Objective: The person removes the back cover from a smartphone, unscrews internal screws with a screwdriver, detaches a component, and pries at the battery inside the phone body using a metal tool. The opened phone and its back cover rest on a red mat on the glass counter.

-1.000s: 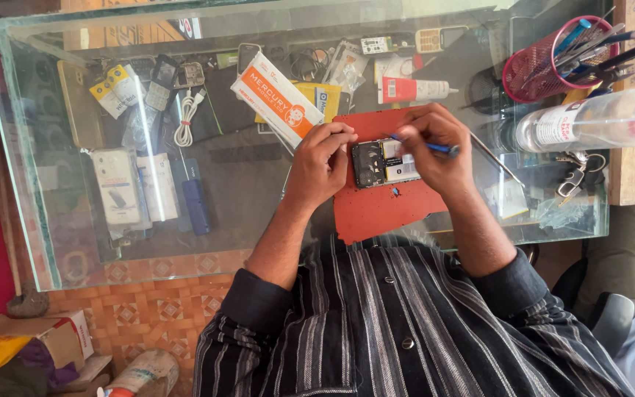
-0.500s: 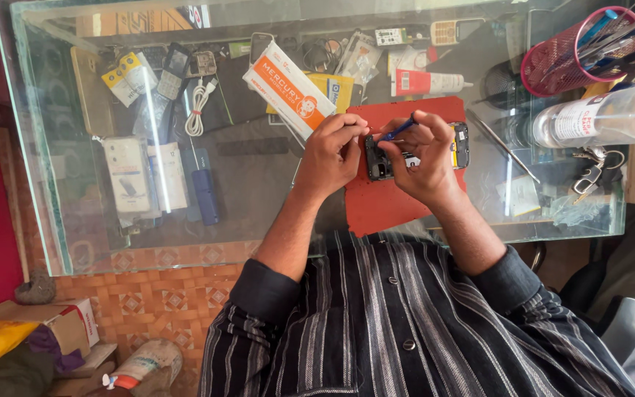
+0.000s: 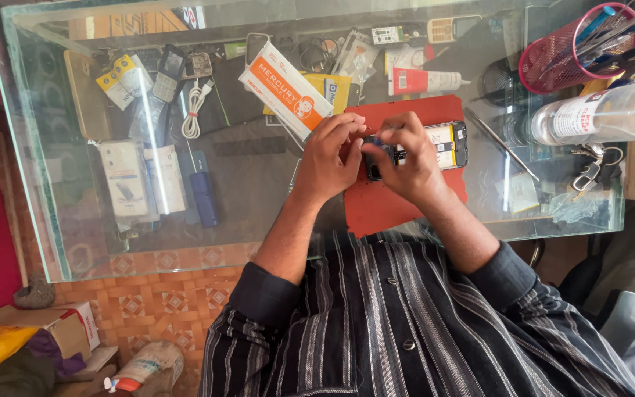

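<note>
Patterned orange floor tiles [image 3: 148,301] and a cardboard box [image 3: 60,327] lie left of and below the glass table [image 3: 259,158], where a white cable [image 3: 194,110] and an orange-and-white box [image 3: 285,90] rest. On the red mat [image 3: 384,206], the left hand [image 3: 330,158] pinches the opened phone [image 3: 446,145] at its near end, and the right hand [image 3: 406,163] clasps it from above. Farther right stand a clear bottle [image 3: 604,110] and a pink mesh pen holder [image 3: 560,55].

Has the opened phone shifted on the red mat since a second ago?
Yes. The phone lay near the red mat's left edge; now it reaches the mat's right edge, held by both hands.
</note>
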